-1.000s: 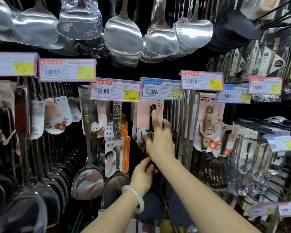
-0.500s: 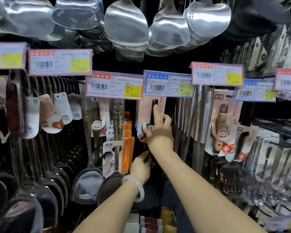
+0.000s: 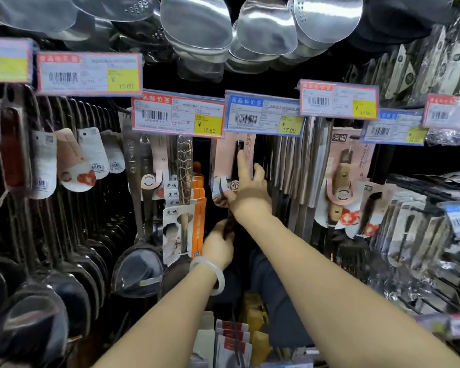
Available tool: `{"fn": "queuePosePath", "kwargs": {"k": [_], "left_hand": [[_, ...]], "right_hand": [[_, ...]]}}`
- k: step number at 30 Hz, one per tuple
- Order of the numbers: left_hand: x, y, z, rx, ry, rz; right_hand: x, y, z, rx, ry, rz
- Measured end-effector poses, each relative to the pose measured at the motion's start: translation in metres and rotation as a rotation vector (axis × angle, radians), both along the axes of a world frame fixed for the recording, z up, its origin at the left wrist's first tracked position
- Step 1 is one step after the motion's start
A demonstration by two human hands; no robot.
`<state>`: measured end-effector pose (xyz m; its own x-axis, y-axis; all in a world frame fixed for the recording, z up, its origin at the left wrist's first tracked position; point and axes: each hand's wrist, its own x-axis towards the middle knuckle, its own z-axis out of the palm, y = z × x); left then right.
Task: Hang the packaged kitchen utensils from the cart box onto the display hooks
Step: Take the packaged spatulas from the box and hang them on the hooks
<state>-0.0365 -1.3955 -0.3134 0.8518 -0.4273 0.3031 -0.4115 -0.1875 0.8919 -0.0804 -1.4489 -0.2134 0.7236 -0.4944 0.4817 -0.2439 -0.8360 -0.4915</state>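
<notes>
Under the 17.00 tag (image 3: 264, 117), both hands grip one packaged utensil (image 3: 233, 166): left hand (image 3: 218, 247) low, right hand (image 3: 246, 193) high.

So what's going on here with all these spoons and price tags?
A person is stocking a shop display of kitchen utensils. The right hand is raised to a pink-carded utensil under the 17.00 price tag, with the index finger up at the card's hanging slot. The left hand grips the dark handle lower down, steadying it. Whether the card is fully on its hook can't be told. More packaged pieces wait below, between the arms.
</notes>
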Motion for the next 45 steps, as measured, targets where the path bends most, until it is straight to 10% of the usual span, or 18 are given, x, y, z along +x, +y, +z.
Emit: {"fn": "queuePosePath", "kwargs": {"k": [13, 24, 34, 45], "left_hand": [[-0.090, 0.090, -0.031, 0.685, -0.547, -0.036], [-0.228, 0.080, -0.062, 0.733, -0.755, -0.417], [-0.361, 0.018, -0.118, 0.822, -0.807, -0.870], [-0.463, -0.067, -0.236, 0.958, -0.734, -1.264]], "right_hand": [[-0.133, 0.052, -0.082, -0.396, 0.135, 0.032], [-0.310, 0.055, -0.149, -0.284, 0.480, -0.397], [-0.487, 0.044, -0.235, 0.014, 0.750, -0.782], [-0.602, -0.033, -0.322, 0.653, 0.570, -1.147]]}}
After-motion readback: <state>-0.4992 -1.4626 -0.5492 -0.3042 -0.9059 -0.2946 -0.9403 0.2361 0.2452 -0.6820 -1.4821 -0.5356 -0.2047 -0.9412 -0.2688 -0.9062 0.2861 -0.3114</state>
